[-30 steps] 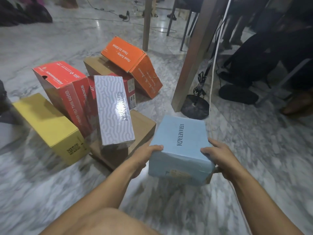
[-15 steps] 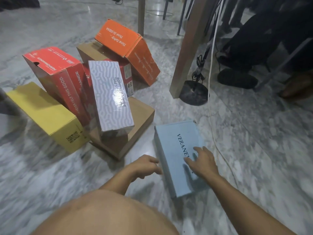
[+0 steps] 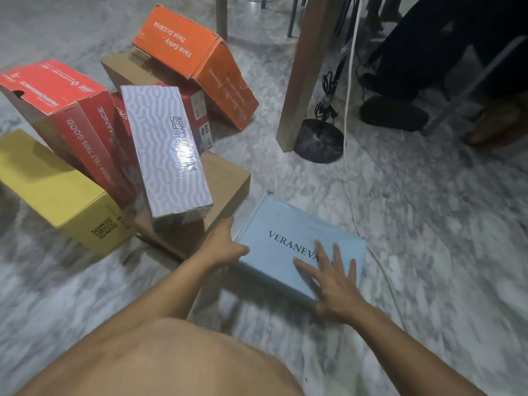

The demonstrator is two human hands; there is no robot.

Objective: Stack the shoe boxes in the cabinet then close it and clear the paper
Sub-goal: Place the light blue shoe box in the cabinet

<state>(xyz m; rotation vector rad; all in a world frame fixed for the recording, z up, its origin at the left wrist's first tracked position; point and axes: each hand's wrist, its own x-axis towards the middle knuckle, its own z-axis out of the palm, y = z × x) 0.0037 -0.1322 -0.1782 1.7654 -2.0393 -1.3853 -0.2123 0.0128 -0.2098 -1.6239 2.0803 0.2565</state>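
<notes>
A light blue shoe box (image 3: 288,224) lies flat on the marble floor in front of me. My right hand (image 3: 334,278) rests on its lid with fingers spread straight. My left hand (image 3: 223,247) touches the box's left edge with straight fingers. To the left is a loose heap of shoe boxes: a white patterned box (image 3: 165,150), a red box (image 3: 65,110), a yellow box (image 3: 51,190), an orange box (image 3: 197,64) and a flat brown box (image 3: 225,178) underneath. No cabinet or paper is in view.
A wooden table leg (image 3: 303,78) stands just behind the blue box, with a black round stand base (image 3: 318,144) and a white cable (image 3: 347,138) beside it. A seated person's dark legs and shoe (image 3: 394,112) are at the upper right. My knee fills the bottom.
The blue box went from held in both hands to lying flat on the floor, then turned. My right hand now lies spread on its lid and my left touches its left edge.
</notes>
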